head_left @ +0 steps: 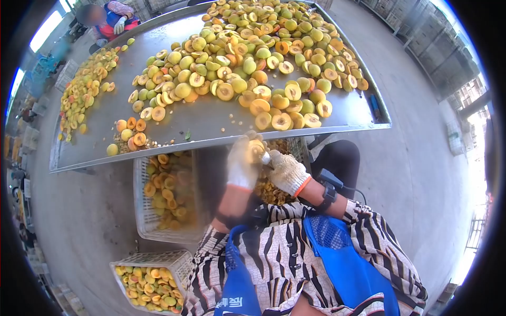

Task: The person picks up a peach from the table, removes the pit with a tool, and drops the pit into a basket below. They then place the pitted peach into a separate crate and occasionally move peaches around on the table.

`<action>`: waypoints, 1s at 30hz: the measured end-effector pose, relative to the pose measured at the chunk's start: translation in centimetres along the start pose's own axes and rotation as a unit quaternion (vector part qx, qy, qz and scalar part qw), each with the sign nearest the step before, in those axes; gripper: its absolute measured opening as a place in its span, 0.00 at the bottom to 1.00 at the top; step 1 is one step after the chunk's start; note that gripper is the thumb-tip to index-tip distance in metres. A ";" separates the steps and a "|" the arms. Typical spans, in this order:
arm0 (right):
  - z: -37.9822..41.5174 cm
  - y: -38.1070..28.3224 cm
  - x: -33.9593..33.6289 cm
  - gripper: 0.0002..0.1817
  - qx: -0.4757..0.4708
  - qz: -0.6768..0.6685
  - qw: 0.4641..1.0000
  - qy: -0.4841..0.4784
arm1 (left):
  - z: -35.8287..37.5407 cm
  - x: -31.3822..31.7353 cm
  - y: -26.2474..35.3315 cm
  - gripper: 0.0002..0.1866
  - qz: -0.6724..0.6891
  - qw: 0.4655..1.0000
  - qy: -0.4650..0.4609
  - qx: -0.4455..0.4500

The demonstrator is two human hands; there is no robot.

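Smooth, glossy metal is seen on the table (179, 113) at twelve o'clock; matt, slatted plastic is seen on the crate (142, 210) toward eight o'clock.

One grey metal table (190, 118), two white plastic crates (139, 210) (182, 263) of halved yellow fruit (167, 194) and one co-worker (113, 20) are counted; the yellow-green fruits (225, 90) on the table are too many to be counted.

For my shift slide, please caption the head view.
White-gloved left hand holding a yellow fruit, gloved right hand beside it, at a grey metal table heaped with halved yellow-green fruit.
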State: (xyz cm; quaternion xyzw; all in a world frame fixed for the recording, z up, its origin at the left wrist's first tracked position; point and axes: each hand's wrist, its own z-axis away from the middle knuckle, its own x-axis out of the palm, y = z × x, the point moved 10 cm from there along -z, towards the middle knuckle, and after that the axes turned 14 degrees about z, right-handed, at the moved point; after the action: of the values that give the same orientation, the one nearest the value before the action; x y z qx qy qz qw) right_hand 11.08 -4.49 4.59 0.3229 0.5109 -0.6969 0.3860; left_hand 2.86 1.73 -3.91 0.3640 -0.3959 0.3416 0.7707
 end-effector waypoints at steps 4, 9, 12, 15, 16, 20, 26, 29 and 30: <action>0.4 -0.4 0.3 0.18 -0.009 -0.004 1.000 -0.019 | 0.3 -0.8 -0.4 0.14 -0.039 0.999 0.017 0.009; 0.4 1.0 2.1 0.19 0.003 -0.037 0.997 -0.070 | 0.2 -1.7 -0.5 0.12 -0.112 0.991 0.016 0.075; 0.7 1.7 2.7 0.18 0.004 -0.028 0.996 -0.080 | 0.7 -2.5 -0.8 0.10 -0.141 0.984 0.075 0.076; 0.3 2.9 4.2 0.17 -0.028 -0.032 0.998 -0.054 | -0.2 -3.8 -1.2 0.09 -0.167 0.980 0.045 0.097; 0.3 3.1 4.4 0.17 -0.035 -0.032 0.998 -0.041 | -0.1 -3.9 -1.3 0.09 -0.167 0.980 0.048 0.097; 0.1 5.5 5.7 0.17 -0.012 0.022 0.997 -0.071 | 0.0 -4.6 -2.3 0.08 -0.181 0.978 0.072 0.081; 0.6 5.4 6.0 0.15 -0.027 -0.053 0.996 -0.064 | -0.2 -4.4 -2.9 0.08 -0.183 0.977 0.068 0.088; 0.8 5.6 6.0 0.15 -0.013 -0.048 0.997 -0.060 | -1.0 -5.0 -3.0 0.09 -0.187 0.978 0.057 0.072; 0.7 5.8 6.0 0.15 -0.011 -0.045 0.997 -0.058 | -0.9 -4.6 -3.0 0.10 -0.172 0.982 0.061 0.053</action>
State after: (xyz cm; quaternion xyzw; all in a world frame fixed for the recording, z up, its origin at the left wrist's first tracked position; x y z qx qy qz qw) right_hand 13.11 -7.41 -2.98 0.2547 0.5094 -0.7253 0.3867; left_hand 3.59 -0.14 -9.13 0.4457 -0.2604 0.2459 0.8204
